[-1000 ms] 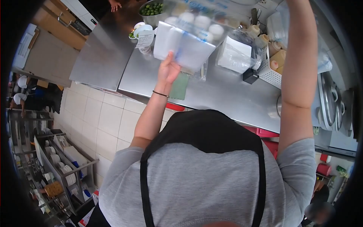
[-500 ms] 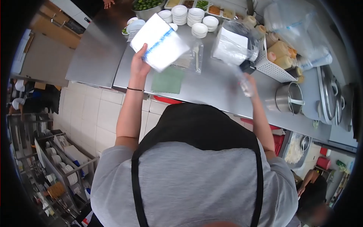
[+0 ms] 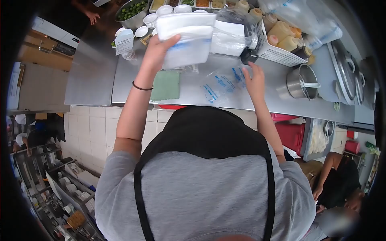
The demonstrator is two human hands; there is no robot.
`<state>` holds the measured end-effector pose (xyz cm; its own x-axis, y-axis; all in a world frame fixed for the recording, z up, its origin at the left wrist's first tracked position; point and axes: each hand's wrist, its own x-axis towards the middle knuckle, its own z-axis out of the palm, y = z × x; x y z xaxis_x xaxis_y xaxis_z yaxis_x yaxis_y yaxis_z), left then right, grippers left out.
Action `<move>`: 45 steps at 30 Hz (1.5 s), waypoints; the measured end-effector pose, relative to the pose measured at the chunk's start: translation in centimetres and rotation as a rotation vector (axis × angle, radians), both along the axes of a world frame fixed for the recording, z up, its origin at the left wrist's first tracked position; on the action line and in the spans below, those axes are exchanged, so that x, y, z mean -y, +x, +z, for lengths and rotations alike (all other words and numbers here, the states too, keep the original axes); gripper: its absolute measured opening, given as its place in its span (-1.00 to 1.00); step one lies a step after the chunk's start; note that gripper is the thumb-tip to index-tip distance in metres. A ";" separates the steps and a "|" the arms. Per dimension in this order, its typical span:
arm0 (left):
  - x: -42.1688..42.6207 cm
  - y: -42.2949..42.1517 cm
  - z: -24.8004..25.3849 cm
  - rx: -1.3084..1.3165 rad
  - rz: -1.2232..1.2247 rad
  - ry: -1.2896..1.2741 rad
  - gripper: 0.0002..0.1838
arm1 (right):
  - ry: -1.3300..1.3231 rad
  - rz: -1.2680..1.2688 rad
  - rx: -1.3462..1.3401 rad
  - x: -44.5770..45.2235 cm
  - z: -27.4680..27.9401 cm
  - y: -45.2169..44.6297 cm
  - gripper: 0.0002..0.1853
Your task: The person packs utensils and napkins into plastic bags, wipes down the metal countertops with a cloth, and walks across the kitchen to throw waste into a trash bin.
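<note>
the left hand (image 3: 158,50) is gripping a stack of folded plastic bags (image 3: 187,44), its thumb lying across the near face and its other fingers hiding behind. this stack is hanging above the desk (image 3: 277,96), beyond the green cloth (image 3: 166,85) and slightly to its right. blue print is showing faintly through the plastic.

the right hand (image 3: 255,80) is hovering well to the right of the green cloth, its fingers (image 3: 259,73) standing open and spread. its thumb is overlapping the end of a clear plastic bag (image 3: 221,86) with blue lettering, which is lying crumpled on the desk to the right of the green cloth; whether thumb and bag are touching, i cannot tell. a small black box (image 3: 248,57) is sitting just past those fingers, right of and beyond the green cloth.

farther right of the green cloth, a white basket (image 3: 277,54) is holding squeeze bottles (image 3: 279,30), and a steel pot (image 3: 299,86) is standing nearer the desk edge. beyond the green cloth, small white dishes (image 3: 150,19) are standing in stacks, and a steel bowl (image 3: 128,18) is holding limes (image 3: 138,7). left of and beyond the green cloth, 1 hand of another person (image 3: 93,17) is showing.
</note>
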<state>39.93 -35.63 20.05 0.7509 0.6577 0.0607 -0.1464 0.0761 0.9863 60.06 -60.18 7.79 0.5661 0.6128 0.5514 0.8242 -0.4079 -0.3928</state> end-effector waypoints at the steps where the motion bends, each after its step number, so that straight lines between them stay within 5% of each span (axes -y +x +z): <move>1: 0.8 0.4 0.5 -0.003 -0.007 -0.001 -0.67 | 0.022 0.113 -0.571 -1.0 0.7 -0.2 -0.49; 2: 1.5 0.8 1.0 -0.073 -0.094 0.116 -0.68 | 0.048 0.228 -1.141 -2.0 1.5 -0.6 -0.42; 4: 2.3 1.4 0.7 -0.112 -0.265 0.246 -0.80 | 0.123 0.426 -1.813 -3.4 5.3 -2.9 -0.29; 5: 2.5 1.8 1.0 -0.111 -0.271 0.246 -0.80 | 0.128 0.421 -1.812 -3.8 5.2 -3.3 -0.29; 7: 2.8 2.5 1.8 0.230 -0.482 0.748 -0.84 | 0.482 0.716 -2.254 -4.3 5.2 -3.7 -0.20; 8: 2.6 2.4 1.5 0.205 -0.491 0.772 -0.86 | 0.581 0.847 -2.298 -4.1 5.3 -3.6 -0.33; 11: 1.9 1.6 -1.1 0.186 -0.492 0.569 -0.86 | 0.554 0.684 -1.957 -4.2 5.0 -3.2 -0.45; 13: 1.7 1.2 -3.8 0.237 -0.404 0.560 -0.71 | 0.647 0.692 -1.959 -4.2 6.2 -3.3 -0.39; 15: 3.0 0.2 -4.1 0.202 -0.238 -0.265 -0.55 | 0.718 0.686 -1.761 -4.0 6.8 -3.4 -0.36; 19: 3.2 -0.7 -5.9 0.268 -0.357 -0.840 -0.47 | 0.737 0.610 -1.682 -4.1 6.0 -3.4 -0.36; 20: 3.4 -0.5 -6.1 0.266 -0.356 -0.840 -0.47 | 0.738 0.610 -1.684 -4.0 5.6 -3.4 -0.36; 22: 3.9 0.1 -6.3 -0.132 -0.142 -0.205 -0.47 | 0.664 0.530 -1.595 -3.5 5.0 -3.4 -0.41; 28: 1.3 3.2 -5.7 -0.320 -0.323 0.327 -0.44 | 0.399 0.408 -1.387 -0.3 3.0 -2.4 -0.39; 34: 1.0 8.9 -6.2 -0.281 -0.475 0.388 -0.45 | 0.260 0.351 -1.570 1.6 2.8 -4.3 -0.52; 40: 2.0 9.9 -5.2 -0.395 -0.564 0.325 -0.43 | 0.148 0.366 -1.448 2.0 1.9 -4.1 -0.56; 45: 1.9 10.1 -5.2 -0.415 -0.573 0.317 -0.44 | 0.256 0.395 -1.570 2.2 2.3 -4.9 -0.59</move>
